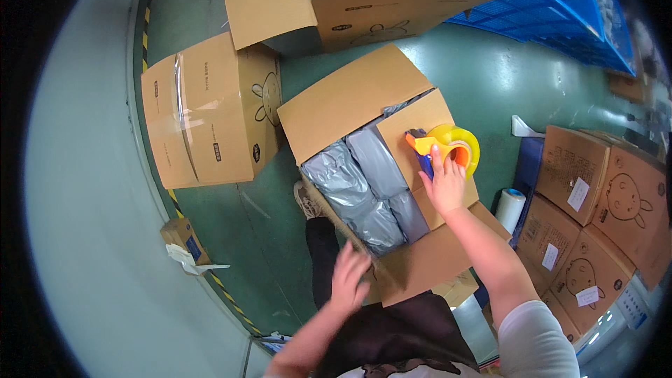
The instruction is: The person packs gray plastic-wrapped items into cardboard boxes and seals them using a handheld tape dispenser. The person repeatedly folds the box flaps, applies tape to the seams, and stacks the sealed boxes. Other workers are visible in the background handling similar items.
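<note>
An open cardboard box [355, 110] stands in front of me, packed with grey plastic-wrapped parcels [376, 161]. My right hand [446, 183] is closed on a yellow and orange tape dispenser [422, 143] with a large roll of clear yellowish tape. The dispenser is over the box's right flap [413, 122], which is folded partly inward over the parcels. At the box's near left edge is my left hand [349, 278], slightly blurred, its fingers apart beside the upright left flap [336, 220]. It holds nothing that I can see. The near flap [427, 266] slopes outward toward me.
A taped carton [210, 108] stands at left; another open box of parcels [392, 17] is beyond. Blue plastic crates [539, 14] fill the far right. Stacked cartons [574, 168] and a white roll [509, 208] are at right. A small box [183, 238] sits by the left wall.
</note>
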The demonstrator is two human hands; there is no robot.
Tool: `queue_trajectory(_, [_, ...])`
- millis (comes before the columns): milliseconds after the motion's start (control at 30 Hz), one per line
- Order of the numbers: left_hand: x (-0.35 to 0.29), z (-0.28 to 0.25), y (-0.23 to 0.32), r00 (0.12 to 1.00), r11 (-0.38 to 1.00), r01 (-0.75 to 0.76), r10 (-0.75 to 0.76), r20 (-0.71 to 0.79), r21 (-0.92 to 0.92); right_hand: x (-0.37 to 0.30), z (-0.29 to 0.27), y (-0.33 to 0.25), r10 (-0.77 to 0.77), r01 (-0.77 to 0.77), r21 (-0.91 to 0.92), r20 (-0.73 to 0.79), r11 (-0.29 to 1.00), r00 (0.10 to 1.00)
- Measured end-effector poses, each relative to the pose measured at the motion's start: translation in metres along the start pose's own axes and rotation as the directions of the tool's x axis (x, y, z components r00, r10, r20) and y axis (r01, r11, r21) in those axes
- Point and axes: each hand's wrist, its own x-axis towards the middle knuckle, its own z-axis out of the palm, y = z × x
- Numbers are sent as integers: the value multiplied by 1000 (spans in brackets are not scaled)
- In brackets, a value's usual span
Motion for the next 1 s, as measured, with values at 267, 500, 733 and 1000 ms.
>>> queue_trajectory(267, [174, 68, -61, 984, 698, -79, -61, 169, 712, -9, -89, 41, 462, -337, 640, -31, 690, 887])
queue_trajectory(500, [184, 59, -42, 940, 720, -77, -179, 291, 690, -163, -121, 94, 953, -654, 705, -107, 274, 284])
queue_trajectory(733, [190, 33, -36, 928, 853, -101, -106, 358, 513, -111, -16, -66, 949, -662, 734, 78, 153, 306])
queue_trajectory(1000, [254, -96, -134, 919, 617, 383, -332, -214, 687, -67, -1, -70, 873, -912, 243, 287, 330, 393])
